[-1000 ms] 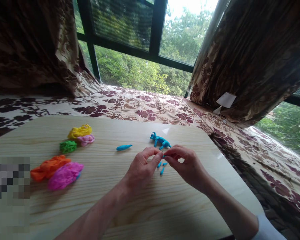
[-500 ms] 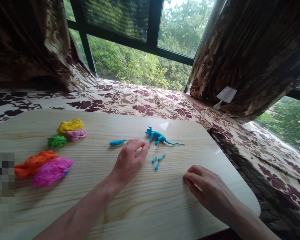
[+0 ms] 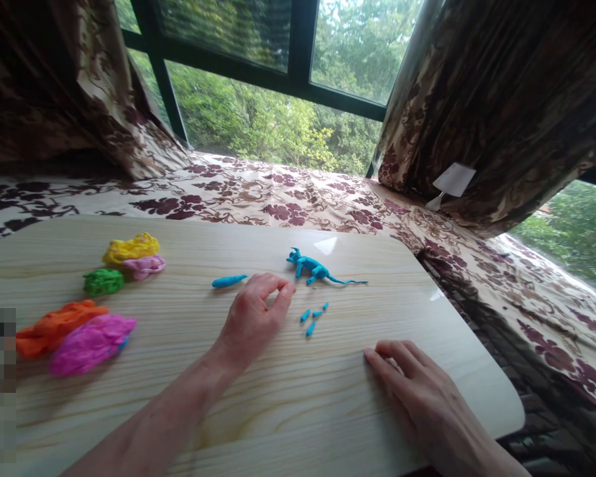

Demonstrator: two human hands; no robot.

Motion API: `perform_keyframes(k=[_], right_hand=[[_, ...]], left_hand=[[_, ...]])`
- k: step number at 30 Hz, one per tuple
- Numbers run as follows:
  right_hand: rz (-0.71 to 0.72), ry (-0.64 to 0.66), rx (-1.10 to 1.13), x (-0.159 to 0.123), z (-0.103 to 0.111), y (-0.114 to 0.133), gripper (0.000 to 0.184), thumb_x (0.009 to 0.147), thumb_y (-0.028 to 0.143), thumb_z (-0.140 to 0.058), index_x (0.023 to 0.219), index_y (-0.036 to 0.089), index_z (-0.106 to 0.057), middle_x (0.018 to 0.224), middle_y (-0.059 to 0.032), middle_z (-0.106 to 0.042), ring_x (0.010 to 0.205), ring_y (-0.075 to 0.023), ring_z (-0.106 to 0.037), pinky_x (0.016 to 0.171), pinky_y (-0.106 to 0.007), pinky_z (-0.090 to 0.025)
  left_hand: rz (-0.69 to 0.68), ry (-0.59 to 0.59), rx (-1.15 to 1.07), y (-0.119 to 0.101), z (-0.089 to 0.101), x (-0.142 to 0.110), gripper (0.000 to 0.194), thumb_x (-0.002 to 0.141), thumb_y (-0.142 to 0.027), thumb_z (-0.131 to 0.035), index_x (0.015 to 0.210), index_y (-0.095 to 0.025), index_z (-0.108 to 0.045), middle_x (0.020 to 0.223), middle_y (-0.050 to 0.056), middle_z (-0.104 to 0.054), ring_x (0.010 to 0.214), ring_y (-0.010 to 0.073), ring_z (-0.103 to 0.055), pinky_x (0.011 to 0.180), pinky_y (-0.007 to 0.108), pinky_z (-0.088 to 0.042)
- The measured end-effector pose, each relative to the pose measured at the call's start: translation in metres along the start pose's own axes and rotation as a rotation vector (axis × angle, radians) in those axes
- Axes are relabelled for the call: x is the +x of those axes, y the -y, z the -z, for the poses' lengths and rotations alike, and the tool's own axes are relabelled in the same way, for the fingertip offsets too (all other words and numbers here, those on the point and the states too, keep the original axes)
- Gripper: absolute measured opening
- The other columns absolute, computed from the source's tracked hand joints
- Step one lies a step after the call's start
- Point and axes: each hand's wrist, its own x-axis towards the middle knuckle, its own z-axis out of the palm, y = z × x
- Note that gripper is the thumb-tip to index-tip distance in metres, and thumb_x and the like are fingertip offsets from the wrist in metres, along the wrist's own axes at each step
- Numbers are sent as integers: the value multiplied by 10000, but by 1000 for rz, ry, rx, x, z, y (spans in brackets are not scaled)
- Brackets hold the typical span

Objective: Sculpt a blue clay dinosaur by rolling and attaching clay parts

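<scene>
My left hand point(image 3: 259, 310) rests on the table with thumb and forefinger tips together; anything between them is hidden. Just beyond its fingertips lies a blue clay animal point(image 3: 308, 266) with horns, legs and a long thin tail. Behind the knuckles sits a blue clay roll point(image 3: 228, 281), pointed at one end. Several small blue clay drops point(image 3: 310, 328) lie right of the left fingers. To their lower right, my right hand point(image 3: 417, 387) has its fingers bent and pressed down at the tabletop. The blue clay bit seen in it earlier is now covered by the fingers.
On the left are lumps of yellow point(image 3: 130, 248), light pink point(image 3: 145, 266), green point(image 3: 103, 282), orange point(image 3: 59, 326) and bright pink clay point(image 3: 93, 344). The wooden table point(image 3: 258, 430) has rounded corners. A small white lamp point(image 3: 454, 180) stands by the right curtain point(image 3: 477, 86).
My right hand has shifted slightly down, its fingers flatter, and the blue bit at its fingertips has gone out of sight. My left hand stays nearly in place. The view has turned slightly.
</scene>
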Motion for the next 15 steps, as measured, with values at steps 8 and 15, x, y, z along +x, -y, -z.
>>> perform_keyframes(k=[8, 15], right_hand=[[34, -29, -52, -8, -6, -7, 536, 753, 37, -418, 1259, 214, -433, 1128, -102, -505, 1024, -248, -442, 824, -390, -439], [43, -6, -69, -1, -9, -1, 504, 789, 68, -416, 1262, 239, -442, 1145, -89, -503, 1036, -250, -432, 853, -414, -406]], left_hand=[[35, -12, 12, 1, 0, 0, 216, 822, -332, -442, 781, -216, -619, 840, 17, -640, 866, 182, -569, 813, 286, -416], [43, -18, 8, 0, -1, 1, 191, 806, -308, -458, 775, -226, -628, 835, 12, -644, 857, 181, -572, 796, 281, -419]])
